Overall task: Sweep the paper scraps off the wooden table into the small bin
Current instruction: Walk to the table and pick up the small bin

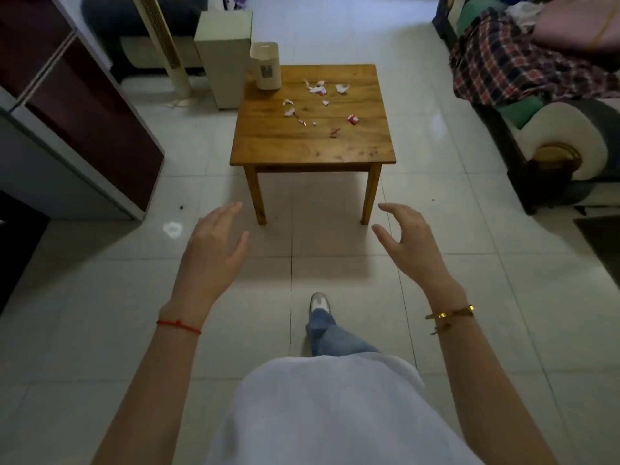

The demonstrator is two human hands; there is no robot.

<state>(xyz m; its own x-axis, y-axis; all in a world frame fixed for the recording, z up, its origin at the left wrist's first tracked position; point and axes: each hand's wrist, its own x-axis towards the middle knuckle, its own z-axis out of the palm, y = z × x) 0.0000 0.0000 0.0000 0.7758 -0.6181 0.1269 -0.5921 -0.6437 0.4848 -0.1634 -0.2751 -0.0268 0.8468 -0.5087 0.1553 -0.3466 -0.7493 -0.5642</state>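
Observation:
A low wooden table (312, 146) stands ahead of me on the tiled floor. White and red paper scraps (315, 87) lie scattered over its far half, with a small red piece (353, 119) toward the right. A small cream bin (265, 66) stands upright on the table's far left corner. My left hand (214, 250) and my right hand (407, 239) are held out in front of me, short of the table and above the floor. Both hold nothing, with fingers apart.
A dark red cabinet (84, 105) lines the left side. A sofa (543, 105) piled with a plaid blanket is on the right. A beige box-shaped unit (223, 55) stands just left of the table. My foot (320, 302) steps on the tiles.

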